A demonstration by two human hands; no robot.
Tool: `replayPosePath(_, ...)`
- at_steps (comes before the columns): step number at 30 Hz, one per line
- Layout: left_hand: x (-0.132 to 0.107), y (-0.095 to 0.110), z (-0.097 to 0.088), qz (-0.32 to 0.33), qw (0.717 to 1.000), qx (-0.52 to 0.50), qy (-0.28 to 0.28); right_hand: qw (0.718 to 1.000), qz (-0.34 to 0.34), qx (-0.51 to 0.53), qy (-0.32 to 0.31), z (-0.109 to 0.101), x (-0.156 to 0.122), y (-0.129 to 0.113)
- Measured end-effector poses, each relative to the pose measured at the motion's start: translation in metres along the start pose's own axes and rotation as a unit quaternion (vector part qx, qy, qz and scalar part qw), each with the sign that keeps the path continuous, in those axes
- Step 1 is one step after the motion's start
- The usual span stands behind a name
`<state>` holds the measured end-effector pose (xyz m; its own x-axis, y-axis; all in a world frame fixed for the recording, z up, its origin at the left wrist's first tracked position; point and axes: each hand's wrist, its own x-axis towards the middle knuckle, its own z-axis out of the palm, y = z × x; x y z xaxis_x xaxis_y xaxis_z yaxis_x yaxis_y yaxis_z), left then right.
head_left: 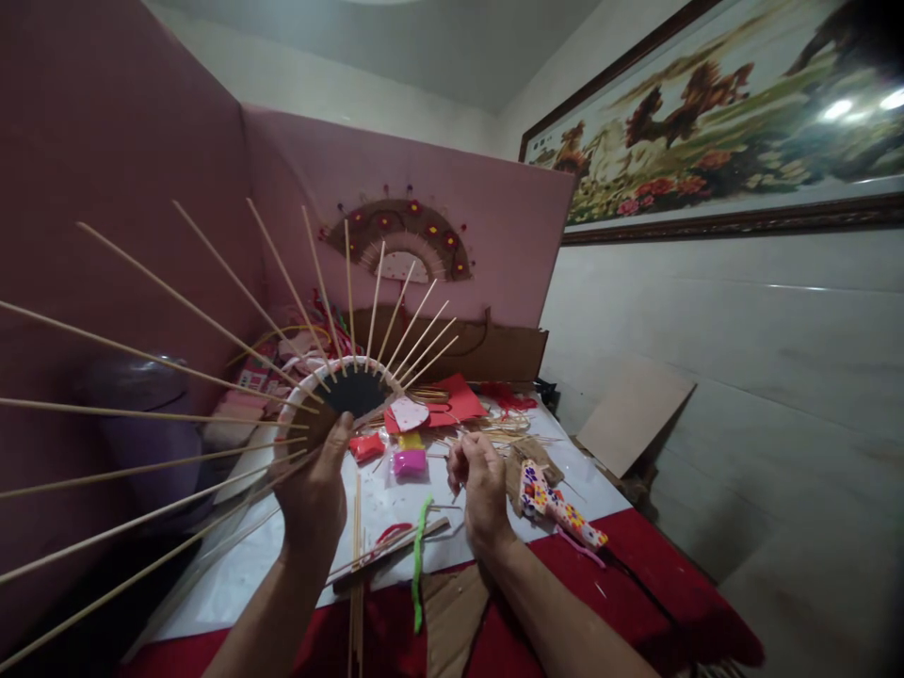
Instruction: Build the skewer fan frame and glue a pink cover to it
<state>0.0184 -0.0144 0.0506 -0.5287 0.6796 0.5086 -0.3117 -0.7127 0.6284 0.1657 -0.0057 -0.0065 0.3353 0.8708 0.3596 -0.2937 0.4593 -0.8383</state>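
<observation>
More than a dozen thin sticks [349, 282] spread from the half-round base [357, 394] in my left hand [317, 490], reaching from about eight o'clock round to nearly two. My left hand gripped the base at its lower edge, thumb flat on its face. My right hand [484, 490] was apart from it, fingers curled closed; I could not tell whether they pinched anything. Taking my right hand as the clock's centre, the base sat at ten, a magenta packet [410, 462] between nine and ten, a green fuzzy stem [418, 565] near seven, a flower-patterned tool [565, 508] between three and four, and a decorated fan [430, 226] on the pink board [512, 254] at eleven.
</observation>
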Motion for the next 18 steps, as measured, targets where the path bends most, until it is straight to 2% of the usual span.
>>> replayPosePath(3, 0.000, 0.000, 0.000, 0.017, 1.000, -0.026, -0.003, 0.999, 0.013, -0.051, -0.002, -0.002, 0.000, 0.005)
replayPosePath(9, 0.001, -0.007, -0.001, -0.034, 0.998, -0.043, 0.034, 0.981, 0.039, -0.190, -0.019, 0.002, 0.008, 0.012)
replayPosePath(14, 0.001, -0.007, -0.001, -0.021, 0.998, -0.016, 0.051, 0.962, 0.212, -0.166, -0.036, 0.025, 0.041, 0.019)
replayPosePath(18, 0.003, -0.008, -0.004, -0.023, 0.998, 0.006, 0.060, 0.944, 0.298, -0.138, -0.047, 0.044, 0.068, 0.028)
